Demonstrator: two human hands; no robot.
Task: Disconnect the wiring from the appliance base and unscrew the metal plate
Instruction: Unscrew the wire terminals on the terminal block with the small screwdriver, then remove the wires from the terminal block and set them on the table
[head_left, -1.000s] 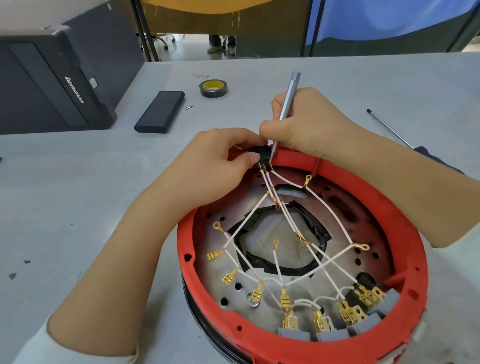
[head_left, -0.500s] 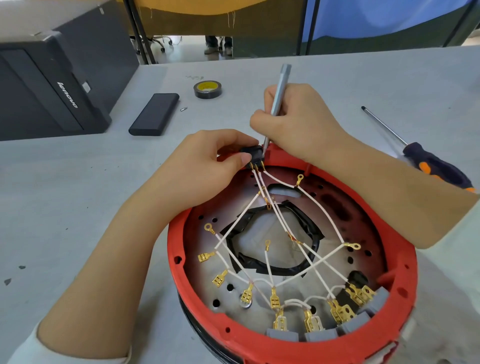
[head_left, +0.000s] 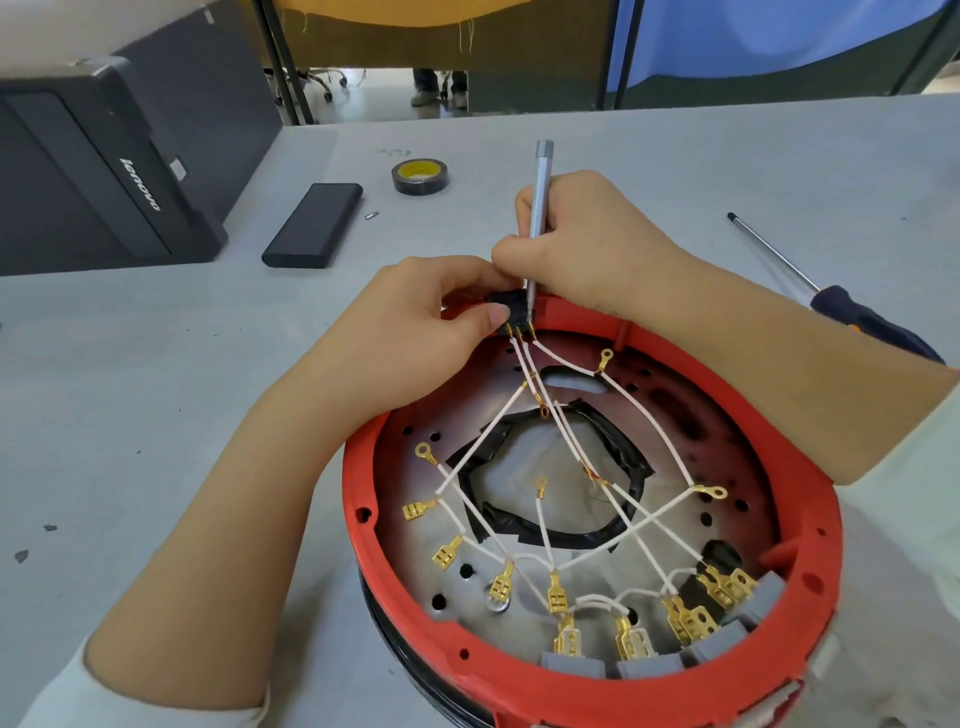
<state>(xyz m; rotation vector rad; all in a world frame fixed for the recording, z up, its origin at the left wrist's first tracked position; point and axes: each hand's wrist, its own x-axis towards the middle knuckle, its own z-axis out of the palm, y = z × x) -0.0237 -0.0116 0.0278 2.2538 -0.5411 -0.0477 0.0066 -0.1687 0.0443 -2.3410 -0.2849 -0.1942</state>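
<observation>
The red base lies open on the grey table, with the metal plate and loose white wires inside. At its far rim, the left hand pinches a black switch. The right hand grips a thin silver screwdriver, nearly upright, tip at the switch terminals. Beyond lie a black box, a tape roll and another screwdriver.
</observation>
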